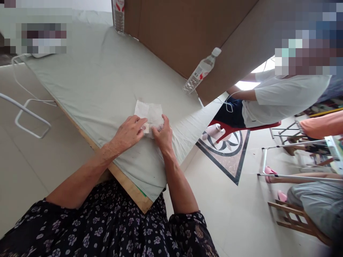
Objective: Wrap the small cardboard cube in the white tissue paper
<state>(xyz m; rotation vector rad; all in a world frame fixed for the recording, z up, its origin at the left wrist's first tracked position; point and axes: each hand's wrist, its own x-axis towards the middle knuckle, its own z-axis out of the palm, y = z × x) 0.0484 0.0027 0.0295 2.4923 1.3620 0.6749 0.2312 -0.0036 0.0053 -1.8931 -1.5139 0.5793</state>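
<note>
A thin white paper sheet [150,110] lies on the pale green tablecloth [107,78] near the table's corner. Both hands are at its near edge, which looks folded or rolled around something small and pale. My left hand [132,131] comes from the left, fingers bent and pressed on that near edge. On the right side of the sheet, my right hand [163,135] has its thumb and fingers curled at the edge, holding it. What lies under the fingertips is partly hidden.
A large cardboard panel [174,32] stands at the back, with a water bottle [200,71] before it and another bottle [119,18] at its left. A person in a white shirt [289,96] sits beyond the right side. Wooden table edge [128,184] near my body.
</note>
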